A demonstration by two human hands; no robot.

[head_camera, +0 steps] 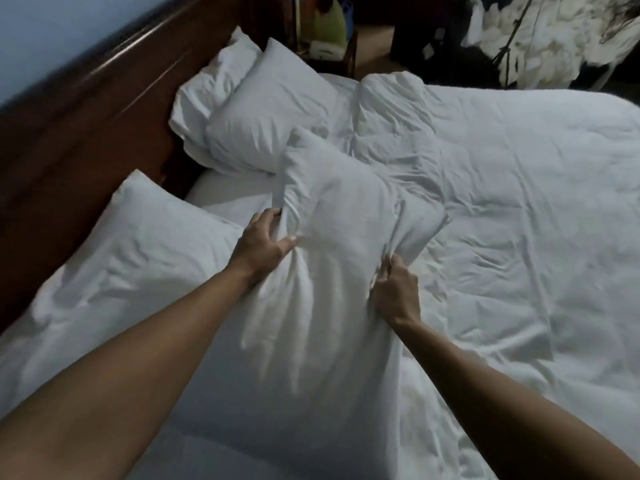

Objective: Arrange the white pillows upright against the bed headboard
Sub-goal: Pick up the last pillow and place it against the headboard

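Note:
I hold a white pillow [339, 216] over the middle of the bed, its far corner pointing away from me. My left hand [263, 244] grips its left edge with the cloth bunched in the fingers. My right hand [394, 292] clutches its right side. A second white pillow [138, 258] lies at the near left by the dark wooden headboard [104, 116]. Two more white pillows lean at the far end, one [266, 109] in front of another [211, 88] that rests against the headboard.
A crumpled white duvet [502, 188] covers the right side of the bed. A bare strip of mattress sheet [228, 188] shows between the pillows. Beyond the bed stand a nightstand with a lamp pole [298, 26] and a heap of white laundry [540, 32].

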